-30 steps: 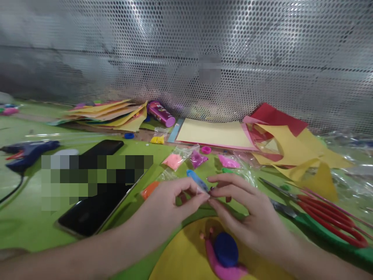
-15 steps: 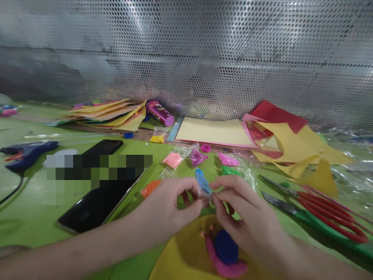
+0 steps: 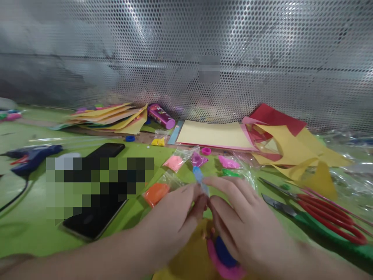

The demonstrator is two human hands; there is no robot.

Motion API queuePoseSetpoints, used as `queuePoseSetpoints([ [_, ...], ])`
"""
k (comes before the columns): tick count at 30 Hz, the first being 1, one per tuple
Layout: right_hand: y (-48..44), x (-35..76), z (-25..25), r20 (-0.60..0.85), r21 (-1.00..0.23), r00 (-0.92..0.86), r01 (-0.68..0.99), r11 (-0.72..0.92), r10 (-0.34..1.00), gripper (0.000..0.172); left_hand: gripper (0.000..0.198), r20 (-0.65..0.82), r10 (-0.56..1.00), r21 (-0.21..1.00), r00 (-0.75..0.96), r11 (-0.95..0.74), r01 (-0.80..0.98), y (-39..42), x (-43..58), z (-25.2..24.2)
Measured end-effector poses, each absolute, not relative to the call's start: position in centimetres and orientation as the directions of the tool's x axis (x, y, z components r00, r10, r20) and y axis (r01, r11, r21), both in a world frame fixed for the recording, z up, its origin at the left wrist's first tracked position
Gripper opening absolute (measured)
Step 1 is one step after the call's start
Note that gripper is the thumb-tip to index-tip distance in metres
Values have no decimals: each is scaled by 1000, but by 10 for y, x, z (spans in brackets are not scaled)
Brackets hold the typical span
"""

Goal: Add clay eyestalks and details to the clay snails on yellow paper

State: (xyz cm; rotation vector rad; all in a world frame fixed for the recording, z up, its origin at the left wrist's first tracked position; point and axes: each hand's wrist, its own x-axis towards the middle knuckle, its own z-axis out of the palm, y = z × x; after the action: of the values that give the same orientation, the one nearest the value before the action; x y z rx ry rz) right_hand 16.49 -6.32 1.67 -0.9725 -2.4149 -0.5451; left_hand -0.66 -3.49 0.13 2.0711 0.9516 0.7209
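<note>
Pinched between both hands is a small clear plastic bag of light blue clay (image 3: 197, 174), its top end sticking up past the fingers. My left hand (image 3: 171, 217) grips its lower left part with thumb and forefinger. Closed against the same bag from the right is my right hand (image 3: 247, 217), its fingertips touching the left ones; they hide the bag's lower end. Below the hands lies a clay snail with a pink body (image 3: 213, 259) and a dark blue shell (image 3: 223, 253), partly covered by my right hand. It rests on a yellow piece (image 3: 180, 264).
Bags of orange clay (image 3: 156, 193) and pink clay (image 3: 175, 162) lie beyond the hands. To the right are red-handled scissors (image 3: 323, 212) and a green-handled cutter (image 3: 314, 229). Left are a phone (image 3: 93, 221) and a glue gun (image 3: 36, 155). Paper sheets (image 3: 212, 134) lie before a perforated metal wall (image 3: 180, 46).
My hands have drawn closer together around the bag, and the right fingers now cover more of it. The right hand also hides more of the snail. The view has shifted slightly.
</note>
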Motion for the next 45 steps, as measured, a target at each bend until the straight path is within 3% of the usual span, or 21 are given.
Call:
queuePoseSetpoints([
  [7,-56,165,28,687,97,-453,833,545,569,17,21,237,762,597,603,-604,529,-40,-4,4],
  [10,-53,168,29,669,-89,-402,792,604,625,16,24,305,756,565,579,-633,529,-40,-7,6],
  [14,-53,169,30,615,-305,-363,710,635,700,17,14,564,721,525,402,-689,499,-33,-14,9],
  [16,-52,169,32,601,-342,-360,691,637,714,17,46,654,675,458,341,-712,532,-27,-17,8],
  [18,-51,170,33,595,-360,-368,673,646,714,16,61,597,696,443,400,-701,559,-21,-17,6],
  [22,-48,174,32,697,-265,-342,694,669,630,11,33,240,865,693,441,-471,546,-17,-16,5],
  [24,-47,176,31,726,-160,-404,688,708,557,12,26,168,890,761,424,-391,517,-18,-14,6],
  [29,-45,180,31,688,-14,-519,689,725,507,13,17,199,867,730,457,-442,521,-24,-12,11],
  [32,-44,180,32,675,-44,-515,687,726,528,17,18,172,867,781,468,-409,471,-27,-12,14],
  [38,-46,180,29,666,-74,-534,647,759,520,16,41,112,882,871,458,-310,382,-30,-11,11],
  [45,-47,181,27,690,-78,-517,642,763,506,14,48,133,842,892,523,-332,307,-29,-11,15],
])
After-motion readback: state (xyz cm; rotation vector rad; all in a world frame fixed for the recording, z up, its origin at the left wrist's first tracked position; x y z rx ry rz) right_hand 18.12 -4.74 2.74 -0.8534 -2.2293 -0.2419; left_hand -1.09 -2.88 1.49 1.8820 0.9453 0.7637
